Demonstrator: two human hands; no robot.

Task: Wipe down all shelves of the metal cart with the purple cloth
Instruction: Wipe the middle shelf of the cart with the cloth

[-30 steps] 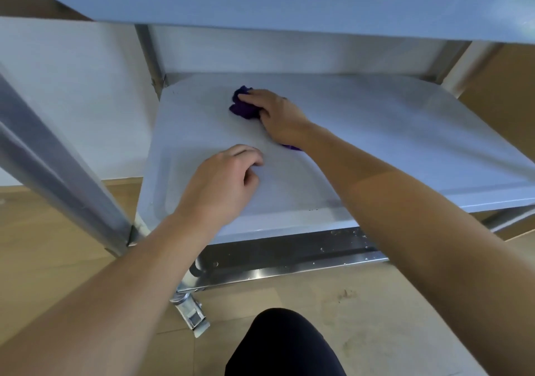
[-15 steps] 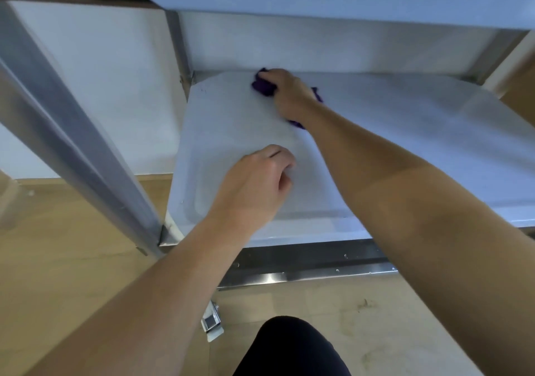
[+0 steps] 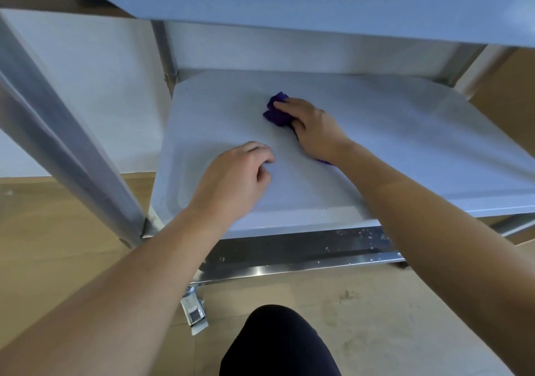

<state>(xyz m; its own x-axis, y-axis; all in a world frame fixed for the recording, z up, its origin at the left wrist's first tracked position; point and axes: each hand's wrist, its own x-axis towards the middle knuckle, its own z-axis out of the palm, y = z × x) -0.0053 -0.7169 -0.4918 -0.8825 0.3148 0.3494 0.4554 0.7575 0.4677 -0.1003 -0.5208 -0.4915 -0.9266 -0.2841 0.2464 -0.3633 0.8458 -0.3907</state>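
The metal cart's lower shelf [image 3: 405, 132] fills the middle of the view, under an upper shelf [image 3: 289, 2]. My right hand [image 3: 315, 128] presses the bunched purple cloth [image 3: 276, 112] onto the shelf near its middle, fingers curled over the cloth. Most of the cloth is hidden under the palm; a small bit shows by the wrist. My left hand [image 3: 234, 180] rests on the shelf near its front left, fingers curled under, holding nothing.
A slanted metal cart leg [image 3: 66, 150] crosses the left side. A caster wheel bracket [image 3: 194, 312] stands on the wooden floor [image 3: 362, 303] below the shelf's front rail [image 3: 304, 260]. My dark-clothed knee [image 3: 278, 344] is at the bottom. A white wall lies behind.
My right hand slid the cloth out to the back left corner of the shelf, then back toward me and to the right. The left hand stayed planted on the shelf.
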